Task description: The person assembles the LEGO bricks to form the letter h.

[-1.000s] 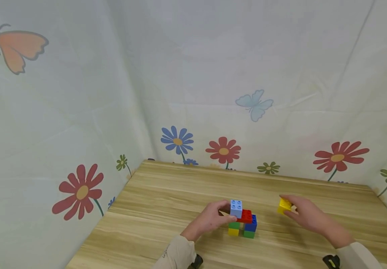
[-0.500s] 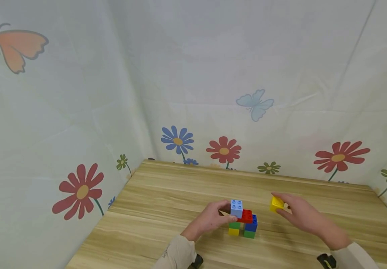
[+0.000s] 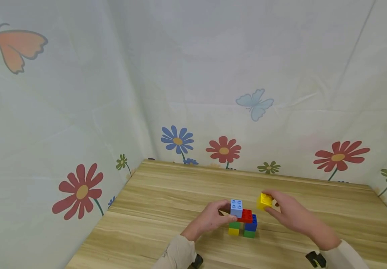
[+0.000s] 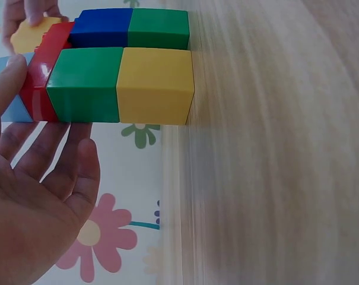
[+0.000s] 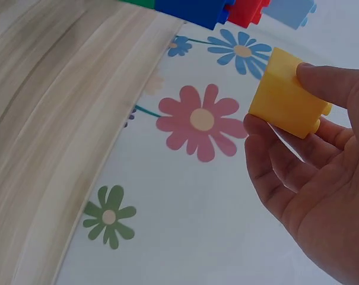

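A small arch of toy building bricks stands on the wooden table. Its left leg is a green brick over a yellow one; its right leg is a blue brick over a green one. Across both legs lies a red brick, with a light blue brick on its left end. My left hand grips the light blue brick between thumb and fingers. Up and right of the arch, my right hand pinches a yellow brick in the air, studs facing the palm in the right wrist view.
The wooden table extends around the arch on all sides. Behind and to the left hangs a pale cloth printed with flowers and butterflies, meeting the table's back edge. Dark wrist straps show at both sleeves.
My right hand has carried the yellow brick leftward and slightly up, closer to the arch. The left hand and the arch have stayed in place.
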Demonstrator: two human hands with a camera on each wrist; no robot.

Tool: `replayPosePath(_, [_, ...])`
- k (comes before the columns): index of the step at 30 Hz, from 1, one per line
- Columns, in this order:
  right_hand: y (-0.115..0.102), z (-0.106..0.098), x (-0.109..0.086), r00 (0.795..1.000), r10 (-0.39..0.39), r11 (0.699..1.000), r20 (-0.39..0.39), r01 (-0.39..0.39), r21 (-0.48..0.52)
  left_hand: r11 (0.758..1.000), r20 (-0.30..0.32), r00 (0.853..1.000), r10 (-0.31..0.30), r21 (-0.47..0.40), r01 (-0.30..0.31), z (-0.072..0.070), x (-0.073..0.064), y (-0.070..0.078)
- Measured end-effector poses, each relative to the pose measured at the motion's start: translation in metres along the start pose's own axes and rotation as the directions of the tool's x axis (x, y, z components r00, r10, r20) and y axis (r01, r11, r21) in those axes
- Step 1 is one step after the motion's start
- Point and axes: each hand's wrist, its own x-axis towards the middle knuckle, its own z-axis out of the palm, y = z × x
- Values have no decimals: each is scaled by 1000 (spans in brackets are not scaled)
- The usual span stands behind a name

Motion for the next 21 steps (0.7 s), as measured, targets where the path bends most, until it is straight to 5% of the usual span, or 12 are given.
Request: replayPosePath(21, [-34,11,17,995,-90,991,-41,93,100,1000,8,1000,13,5,-13,-1,0,1])
